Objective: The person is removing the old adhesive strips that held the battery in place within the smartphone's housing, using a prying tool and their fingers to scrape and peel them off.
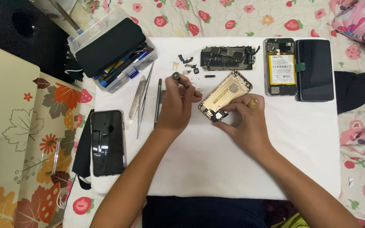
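Observation:
A gold phone back housing (227,93) lies tilted on the white work surface (216,169), its inside facing up. My right hand (243,122) grips its lower corner, fingers touching a small dark part there; a ring sits on one finger. My left hand (177,105) holds a small screwdriver (181,80) upright-tilted, its round cap toward the far side, its tip near the housing's left edge. Tiny screws lie scattered beside the tool.
A bare circuit board (228,58) and small loose parts (186,65) lie behind. An opened phone with battery (280,66) and a dark screen (315,69) sit at right. Tweezers (139,99), a thin tool (158,101), a clear tool box (113,50) and a black phone (107,142) are left.

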